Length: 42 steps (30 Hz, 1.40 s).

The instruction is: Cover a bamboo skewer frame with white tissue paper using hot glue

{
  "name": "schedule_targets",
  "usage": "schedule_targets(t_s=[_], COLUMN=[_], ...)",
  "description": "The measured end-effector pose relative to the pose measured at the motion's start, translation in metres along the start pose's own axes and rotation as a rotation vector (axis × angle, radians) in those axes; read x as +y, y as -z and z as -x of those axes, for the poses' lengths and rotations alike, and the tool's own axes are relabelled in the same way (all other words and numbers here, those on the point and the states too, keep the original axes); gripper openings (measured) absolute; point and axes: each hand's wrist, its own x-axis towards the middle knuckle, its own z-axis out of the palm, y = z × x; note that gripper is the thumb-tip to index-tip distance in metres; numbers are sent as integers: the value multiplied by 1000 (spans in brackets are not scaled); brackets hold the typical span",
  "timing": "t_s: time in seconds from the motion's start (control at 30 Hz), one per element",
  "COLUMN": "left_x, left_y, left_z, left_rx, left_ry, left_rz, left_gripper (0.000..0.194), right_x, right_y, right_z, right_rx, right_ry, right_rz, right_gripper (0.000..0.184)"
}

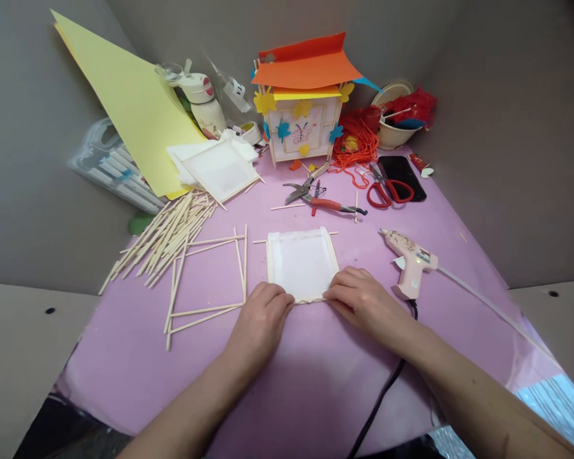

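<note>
A square frame of thin wooden sticks with white sheet material [302, 261] stretched over it lies flat on the pink tabletop. At its near left corner, my left hand [263, 312] has its fingers closed on the near edge. My right hand [363, 299] pinches the same edge at the near right corner. Between the two hands the white material looks slightly rumpled along the stick. To the left of my left hand lies a bare frame of crossed wooden sticks [207, 312]. A pink glue gun [409, 261] rests on its side to the right of my right hand.
Loose wooden sticks [172, 236] are heaped at left. Behind stand a decorated paper lantern [302, 121], a white bottle [203, 105] and red yarn [358, 140]. Pliers [316, 197], red-handled scissors [390, 191] and a phone [404, 175] lie in mid-table. The gun's black cord [380, 398] runs forward.
</note>
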Motion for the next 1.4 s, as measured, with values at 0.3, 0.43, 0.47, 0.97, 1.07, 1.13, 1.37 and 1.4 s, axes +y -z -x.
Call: schedule_targets(t_s=[0.3, 0.43, 0.47, 0.97, 1.07, 1.13, 1.37, 1.4], left_x=[-6, -6, -6, -1, -5, -6, -5, -5], left_y=[-2, 1, 1, 3, 0, 0, 1, 1], left_z=[-1, 1, 2, 4, 4, 4, 3, 3], left_rx=[-15, -66, -75, -96, -81, -80, -74, -75], left_ry=[2, 97, 127, 75, 60, 54, 45, 50], left_rz=[35, 41, 44, -29, -31, -36, -21, -14], left_gripper=[14, 20, 31, 30, 32, 33, 29, 29], right_x=[3, 5, 4, 5, 4, 4, 5, 6], right_y=[0, -1, 0, 4, 3, 4, 2, 2], right_z=[-2, 1, 3, 7, 6, 5, 4, 4], right_rx=[-28, -32, -32, 8, 2, 0, 8, 6], right_ry=[-4, -14, -12, -8, -10, -24, -8, -8], right_rz=[-18, 10, 17, 38, 38, 40, 21, 15], right_gripper=[19, 15, 14, 16, 16, 15, 18, 19])
